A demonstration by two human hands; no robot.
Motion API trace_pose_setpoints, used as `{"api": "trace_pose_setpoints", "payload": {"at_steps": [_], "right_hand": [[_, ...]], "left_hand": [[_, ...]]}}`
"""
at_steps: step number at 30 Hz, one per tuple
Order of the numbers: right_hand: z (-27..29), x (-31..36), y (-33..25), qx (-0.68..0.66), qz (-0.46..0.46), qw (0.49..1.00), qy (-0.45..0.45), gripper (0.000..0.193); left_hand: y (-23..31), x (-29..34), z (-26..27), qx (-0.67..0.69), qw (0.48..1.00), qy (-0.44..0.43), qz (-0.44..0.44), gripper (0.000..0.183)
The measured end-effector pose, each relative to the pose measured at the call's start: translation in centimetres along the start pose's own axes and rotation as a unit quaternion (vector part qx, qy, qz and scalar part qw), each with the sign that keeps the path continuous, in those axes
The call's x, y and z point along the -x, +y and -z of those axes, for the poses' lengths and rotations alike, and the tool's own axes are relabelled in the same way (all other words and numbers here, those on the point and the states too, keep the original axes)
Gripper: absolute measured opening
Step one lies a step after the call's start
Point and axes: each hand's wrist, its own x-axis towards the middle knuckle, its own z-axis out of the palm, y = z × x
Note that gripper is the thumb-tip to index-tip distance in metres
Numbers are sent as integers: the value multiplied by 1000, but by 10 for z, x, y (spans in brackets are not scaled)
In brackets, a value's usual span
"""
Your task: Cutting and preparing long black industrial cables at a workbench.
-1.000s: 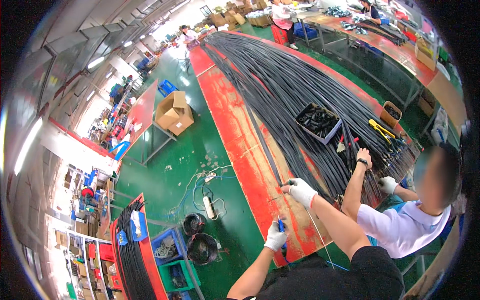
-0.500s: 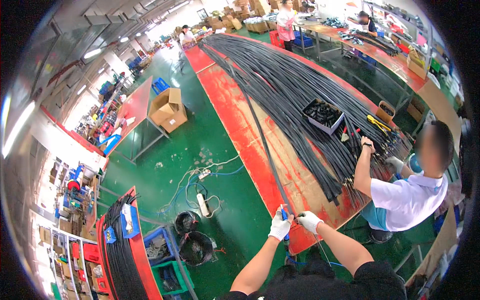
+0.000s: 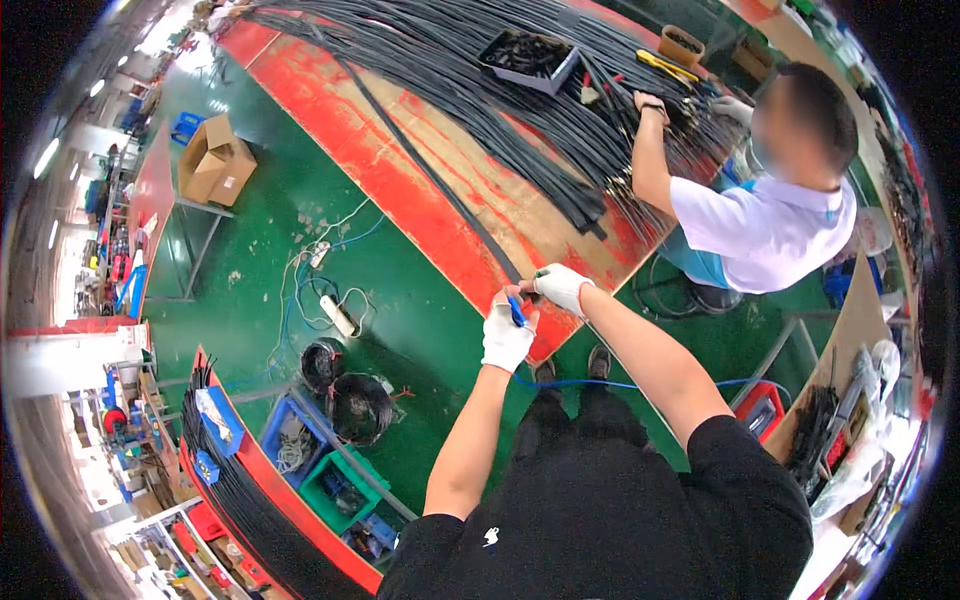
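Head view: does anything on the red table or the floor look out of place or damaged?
Two things. The red table looks worn, with brown showing through in patches. On the green floor, a white power strip lies loose among tangled cables, which could perhaps trip someone. I see no obvious spill.

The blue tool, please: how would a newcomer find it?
Find the long red table. Near its closest corner, the left hand, in a white glove, grips the blue tool. Unlike the thin blue hose below, it is thick and hand-held.
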Motion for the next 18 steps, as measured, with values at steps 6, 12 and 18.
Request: {"api": "trace_pose_setpoints", "payload": {"at_steps": [6,12,18], "right_hand": [[1,-9,28,-102,-39,993,34,34],[-4,-20,31,-65,2,998,15,38],[16,-21,43,155,150,976,22,34]], "left_hand": [[45,-2,-8,-123,992,-2,-8,43],[35,-13,-12,-197,980,10,-4,39],[88,-23,-13,-238,971,-17,-3,34]]}}
